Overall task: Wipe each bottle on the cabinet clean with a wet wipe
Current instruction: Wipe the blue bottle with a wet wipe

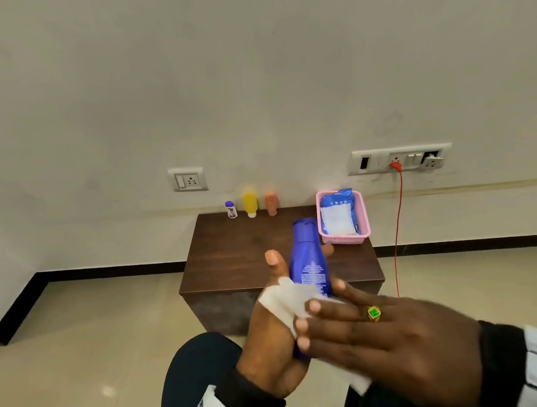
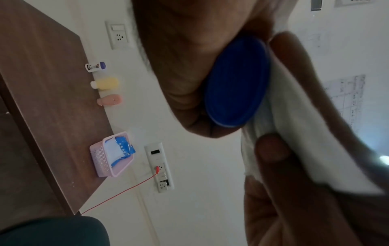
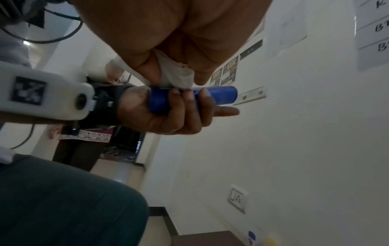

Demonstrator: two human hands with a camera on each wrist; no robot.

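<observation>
Left hand [image 1: 271, 344] wrapped around the lower half of the blue bottle [image 1: 308, 258], fingers curled about it, thumb lying up along its left side; bottle raised in front of the dark wooden cabinet [image 1: 233, 256], cap end pointing away toward the wall. Right hand [image 1: 384, 333] laid across from the right, holding the white wet wipe [image 1: 289, 299] against the bottle's lower body, with part of the wipe draped over the left hand and a loose corner hanging below the right palm. From the right wrist view, wipe pinched between right thumb and fingers, pressed on the bottle's top side. From the left wrist view, the bottle's flat blue base [image 2: 235, 81] seen end-on, wipe bunched just beside it. Green-stoned ring [image 1: 374, 313] on a right finger.

At the cabinet's back edge, against the wall, three small bottles in a row, close together but apart: white bottle with purple cap [image 1: 231, 209], yellow bottle [image 1: 250, 204] standing on its cap, orange-pink bottle [image 1: 271, 203]. At the back right corner, pink basket [image 1: 346, 239] holding a blue wipes packet [image 1: 338, 211], its flap open on white sheets. On the wall above, a socket plate [image 1: 188, 179] left, a longer switch panel [image 1: 399, 158] right, with a red cable [image 1: 397, 230] plugged in and hanging to the floor.
</observation>
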